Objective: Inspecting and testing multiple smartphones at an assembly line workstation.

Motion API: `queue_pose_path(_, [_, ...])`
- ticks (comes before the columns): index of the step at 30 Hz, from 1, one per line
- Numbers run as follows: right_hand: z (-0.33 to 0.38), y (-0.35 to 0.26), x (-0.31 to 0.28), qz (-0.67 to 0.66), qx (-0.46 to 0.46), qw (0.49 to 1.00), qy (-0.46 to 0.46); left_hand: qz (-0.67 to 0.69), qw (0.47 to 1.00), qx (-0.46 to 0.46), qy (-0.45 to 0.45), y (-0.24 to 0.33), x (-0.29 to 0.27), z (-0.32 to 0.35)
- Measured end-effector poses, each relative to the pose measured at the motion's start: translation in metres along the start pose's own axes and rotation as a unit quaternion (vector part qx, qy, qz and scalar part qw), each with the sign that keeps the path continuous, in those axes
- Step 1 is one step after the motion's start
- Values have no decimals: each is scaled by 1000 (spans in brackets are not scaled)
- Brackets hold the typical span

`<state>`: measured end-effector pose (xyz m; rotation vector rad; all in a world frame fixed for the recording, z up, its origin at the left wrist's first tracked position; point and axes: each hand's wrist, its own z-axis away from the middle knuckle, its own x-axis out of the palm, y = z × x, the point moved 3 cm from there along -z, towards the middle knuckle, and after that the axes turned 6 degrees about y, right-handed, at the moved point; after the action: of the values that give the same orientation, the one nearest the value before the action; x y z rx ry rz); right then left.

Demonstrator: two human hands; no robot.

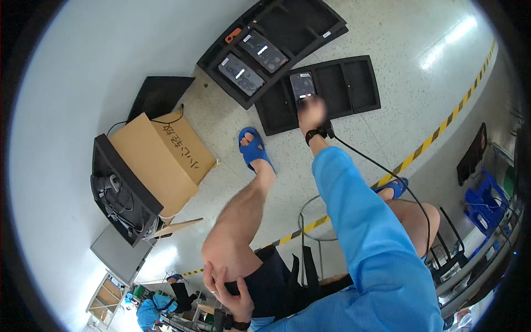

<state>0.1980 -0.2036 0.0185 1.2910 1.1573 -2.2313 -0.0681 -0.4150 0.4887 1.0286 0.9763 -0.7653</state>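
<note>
My right hand [313, 112], blurred, reaches down to the near end of a flat dark rectangular device [302, 83] with a small white label. Its fingers are smeared, so I cannot tell whether they grip the device. That device lies in the left part of a black divided tray [360, 82] on the floor. In a larger black tray [224, 42] beyond it sit two similar devices, one dark rectangular device [241, 75] nearer and another dark rectangular device [266, 51] farther off. My left hand [229, 293] rests on my left knee with its fingers apart.
At the left, a cardboard box [160, 160] stands beside a black bin [119, 188] of cables. A black cable [381, 166] runs from my right wrist. Yellow-black floor tape [437, 135] crosses at the right, near a blue plastic stool [485, 202]. Another person [152, 312] is at the lower left.
</note>
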Motion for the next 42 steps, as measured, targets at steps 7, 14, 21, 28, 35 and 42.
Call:
queue_pose_path(7, [16,45,-7,-60,-1,996,-60,18,1000,3,10,1,0,3])
queue_pose_path(14, [39,93,-40,-91,-18,980,-176,26,998,55,11,29,-1,1])
queue_pose_path(21, [170,118,-159,-22,-4,953,-304,7,992,118,45,26,4,21])
queue_pose_path(28, [240,169,-278,-168,43,965,-198,-58,950,291,93,59,16,23])
queue_pose_path(35, [273,275,-319,-233,266,935,34,94,782,614,-42,231,51,81])
queue_pose_path(42, [329,283,-411,-380,217,864,248,29,566,822,-57,318,120,316])
